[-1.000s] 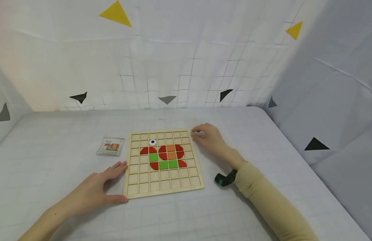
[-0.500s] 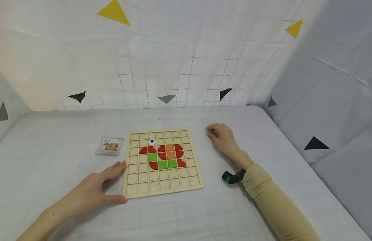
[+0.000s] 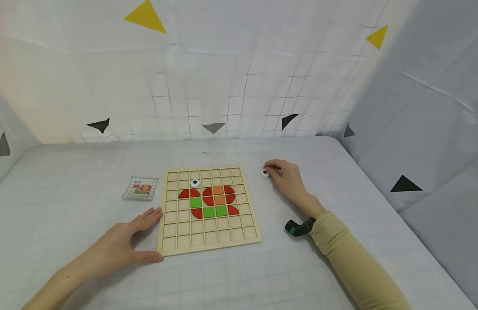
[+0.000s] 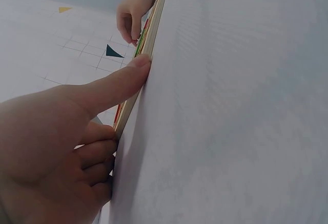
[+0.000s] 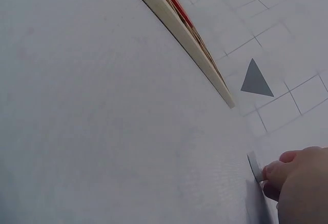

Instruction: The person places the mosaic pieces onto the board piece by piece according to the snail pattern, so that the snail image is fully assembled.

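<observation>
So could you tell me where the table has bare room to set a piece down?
The table is bare in front of the board, behind it toward the wall, and far left of the card. It is tight between the card and the board, where the left hand lies, and around the right hand with its white disc.

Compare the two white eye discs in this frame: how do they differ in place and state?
The eye disc on the board sits inside a cell of the wooden grid board, above the red pieces, with no hand touching it. The eye disc on the table lies off the board, right of its far corner, with the right hand fingertips touching it. Both are small white rounds with a dark centre, lying flat.
</observation>
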`<state>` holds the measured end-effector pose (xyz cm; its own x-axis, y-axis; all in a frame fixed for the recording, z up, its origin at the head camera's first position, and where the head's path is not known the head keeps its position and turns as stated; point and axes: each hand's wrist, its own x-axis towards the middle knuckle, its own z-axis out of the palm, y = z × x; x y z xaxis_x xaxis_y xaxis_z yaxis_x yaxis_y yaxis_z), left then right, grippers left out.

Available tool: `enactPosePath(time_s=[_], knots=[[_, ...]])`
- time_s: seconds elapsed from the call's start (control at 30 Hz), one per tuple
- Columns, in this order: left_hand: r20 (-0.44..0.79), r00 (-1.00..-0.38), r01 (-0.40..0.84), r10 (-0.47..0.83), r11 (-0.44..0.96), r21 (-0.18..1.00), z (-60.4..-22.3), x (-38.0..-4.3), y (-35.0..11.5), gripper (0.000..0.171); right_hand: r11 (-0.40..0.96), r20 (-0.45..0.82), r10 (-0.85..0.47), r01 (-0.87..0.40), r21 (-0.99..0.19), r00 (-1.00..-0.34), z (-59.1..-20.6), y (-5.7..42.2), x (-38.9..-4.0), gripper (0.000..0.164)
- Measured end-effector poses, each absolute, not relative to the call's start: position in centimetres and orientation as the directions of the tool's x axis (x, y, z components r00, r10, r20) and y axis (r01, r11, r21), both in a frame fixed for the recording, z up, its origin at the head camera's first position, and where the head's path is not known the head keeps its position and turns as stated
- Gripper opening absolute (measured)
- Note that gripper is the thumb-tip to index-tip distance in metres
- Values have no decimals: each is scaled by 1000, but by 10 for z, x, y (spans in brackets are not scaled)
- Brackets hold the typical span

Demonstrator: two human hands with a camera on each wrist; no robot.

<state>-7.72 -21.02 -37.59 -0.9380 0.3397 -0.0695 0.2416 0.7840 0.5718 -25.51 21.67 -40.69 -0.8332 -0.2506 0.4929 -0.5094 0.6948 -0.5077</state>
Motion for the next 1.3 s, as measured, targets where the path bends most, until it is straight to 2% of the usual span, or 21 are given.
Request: enactPosePath(time_s=[0.13,0.33,1.13,1.3], knots=[[-77,-939,235,336,787,571,-375,-77,-210,105,685,486,-276,-524,-506,-829,-409,217,-255,18],[-80,-937,235,339,785,573,-375,-77,-210,105,632,464,-325,-555,-541,-824,-410,219,-254,33],[-79,-941,228,329,788,572,-374,-76,-211,104,653,462,-341,-560,-509,-818,-405,214,-254,21],[-80,-937,237,340,787,569,-375,-77,-210,105,639,434,-308,-522,-565,-847,-397,206,-252,21]])
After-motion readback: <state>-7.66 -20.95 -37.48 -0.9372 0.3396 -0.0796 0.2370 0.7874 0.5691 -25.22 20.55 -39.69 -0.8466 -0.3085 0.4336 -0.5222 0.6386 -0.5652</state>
